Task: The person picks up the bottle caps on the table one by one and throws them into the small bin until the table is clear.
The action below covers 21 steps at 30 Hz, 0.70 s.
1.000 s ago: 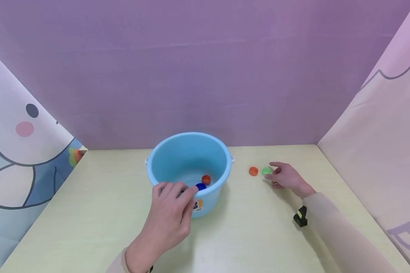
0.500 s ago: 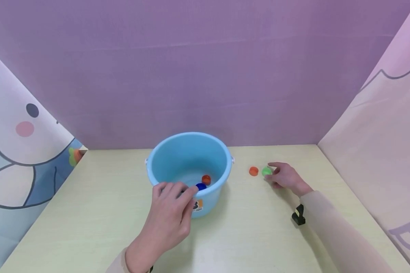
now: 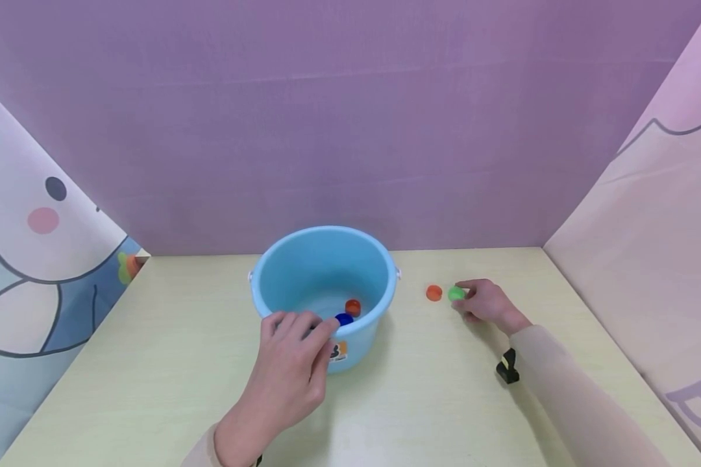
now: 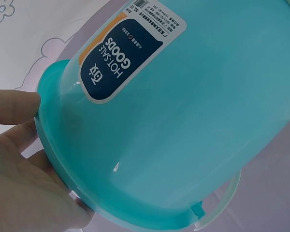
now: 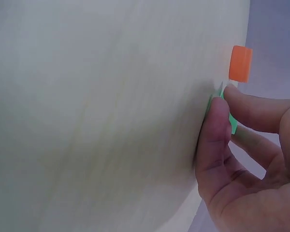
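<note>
A light-blue plastic bucket (image 3: 359, 347) stands upright on the table, and my left hand (image 3: 286, 370) grips its near rim. In the left wrist view the thumb lies against the outside of the bucket (image 4: 183, 106), beside a printed label. Inside lie a red-orange round piece (image 3: 353, 307) and a dark blue one (image 3: 344, 319), partly hidden by the rim. To the bucket's right, my right hand (image 3: 489, 303) pinches a small green plastic cap (image 3: 456, 294) between thumb and fingers, low at the tabletop. An orange cap (image 3: 434, 293) lies just left of it.
The pale wooden table (image 3: 152, 363) meets a purple backdrop (image 3: 350, 130) behind the bucket. Printed cloth panels rise along the left and right sides. A curved white handle (image 4: 227, 203) hangs from the bucket, and a black wrist device (image 3: 507, 366) sits at the right sleeve.
My right hand has shifted slightly left, and its thumb and fingers have closed around the green cap. The left hand and bucket have stayed put.
</note>
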Each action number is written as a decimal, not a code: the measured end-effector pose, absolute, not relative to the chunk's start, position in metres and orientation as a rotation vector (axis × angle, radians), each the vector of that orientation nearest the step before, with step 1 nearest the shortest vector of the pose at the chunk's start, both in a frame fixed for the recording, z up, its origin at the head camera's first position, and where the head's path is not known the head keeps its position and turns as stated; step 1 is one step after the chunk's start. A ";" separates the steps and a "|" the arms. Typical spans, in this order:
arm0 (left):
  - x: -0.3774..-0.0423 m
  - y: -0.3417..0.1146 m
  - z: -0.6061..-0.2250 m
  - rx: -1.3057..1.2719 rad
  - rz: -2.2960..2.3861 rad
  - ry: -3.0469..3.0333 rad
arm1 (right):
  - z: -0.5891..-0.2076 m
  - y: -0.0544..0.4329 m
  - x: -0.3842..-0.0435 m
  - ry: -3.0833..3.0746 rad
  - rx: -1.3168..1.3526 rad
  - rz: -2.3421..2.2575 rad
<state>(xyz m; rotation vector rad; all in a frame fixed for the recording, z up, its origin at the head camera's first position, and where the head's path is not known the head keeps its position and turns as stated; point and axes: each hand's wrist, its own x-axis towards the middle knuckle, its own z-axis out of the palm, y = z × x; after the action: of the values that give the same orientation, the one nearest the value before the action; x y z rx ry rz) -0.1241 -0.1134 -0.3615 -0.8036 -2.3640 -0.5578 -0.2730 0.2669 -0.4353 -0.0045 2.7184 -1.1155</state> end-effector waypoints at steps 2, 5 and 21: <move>-0.124 -0.114 -0.362 -0.805 -0.560 -2.358 | -0.436 0.267 -0.273 2.720 -0.002 -1.122; -0.124 -0.114 -0.362 -0.807 -0.562 -2.353 | -0.437 0.268 -0.274 2.722 0.006 -1.132; -0.124 -0.114 -0.362 -0.818 -0.561 -2.337 | -0.429 0.270 -0.267 2.744 0.027 -1.184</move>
<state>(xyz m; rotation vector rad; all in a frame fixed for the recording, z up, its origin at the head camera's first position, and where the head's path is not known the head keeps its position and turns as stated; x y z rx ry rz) -0.1242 -0.1142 -0.3622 -0.8176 -2.3371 -0.5613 -0.2672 0.2698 -0.4290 0.0270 2.7439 -1.1835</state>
